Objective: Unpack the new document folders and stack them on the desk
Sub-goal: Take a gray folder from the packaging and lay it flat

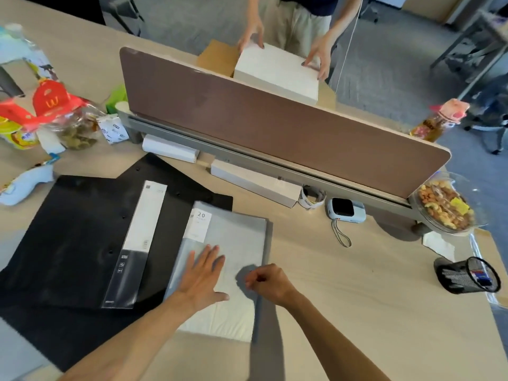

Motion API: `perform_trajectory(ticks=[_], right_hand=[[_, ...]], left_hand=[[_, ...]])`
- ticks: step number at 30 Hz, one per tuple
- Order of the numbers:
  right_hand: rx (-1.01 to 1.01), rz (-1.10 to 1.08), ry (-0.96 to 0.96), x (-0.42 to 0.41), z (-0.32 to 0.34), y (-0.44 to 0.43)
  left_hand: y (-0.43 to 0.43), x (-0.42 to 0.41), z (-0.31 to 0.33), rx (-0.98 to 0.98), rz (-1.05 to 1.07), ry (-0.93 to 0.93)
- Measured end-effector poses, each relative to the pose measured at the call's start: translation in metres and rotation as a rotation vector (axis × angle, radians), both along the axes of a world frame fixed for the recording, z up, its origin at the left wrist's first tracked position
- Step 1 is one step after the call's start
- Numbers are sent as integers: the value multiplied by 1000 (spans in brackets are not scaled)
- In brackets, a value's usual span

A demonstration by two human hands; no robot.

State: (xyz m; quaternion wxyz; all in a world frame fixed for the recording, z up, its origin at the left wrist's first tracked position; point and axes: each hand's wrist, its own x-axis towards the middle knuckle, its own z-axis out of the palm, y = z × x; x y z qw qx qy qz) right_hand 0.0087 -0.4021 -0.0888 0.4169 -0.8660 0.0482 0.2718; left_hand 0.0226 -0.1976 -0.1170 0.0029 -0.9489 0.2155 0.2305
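Observation:
A grey translucent folder (236,237) with a "20" label lies flat on the desk in front of me, still in its clear wrapper. My left hand (202,276) presses flat on its cover, fingers spread. My right hand (268,283) hovers at the folder's right edge with fingers curled, pinching at the wrapper there; whether it grips the film I cannot tell. To the left lie black folders (77,243), overlapping, the top one with a white and grey label strip.
A brown desk divider (275,125) stands behind. Beyond it another person holds a white box (277,71). White boxes (255,182), a tape roll (312,198), a small device (345,210), a nut bowl (445,209), a black mesh pen cup (467,274) and snack bags (55,116) sit around.

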Motion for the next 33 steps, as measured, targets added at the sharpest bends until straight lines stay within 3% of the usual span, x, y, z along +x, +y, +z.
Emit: perform_trajectory(ticks=[9,15,18,25,33], right_hand=[[-154,41,43,30,-5,40],[-105,-291,122,56,-8,19],[-114,-358,149,53,-12,3],[-305,-162,21,21,-9,-18],[-369,146,-220,-22,-17,-19]], left_hand=[[24,9,-8,-122,-86,52],[25,10,-10,-133,-92,56],[23,11,-10,-116,-89,64],[17,11,-4,-56,-83,86],[13,10,-2,-15,-76,88]])
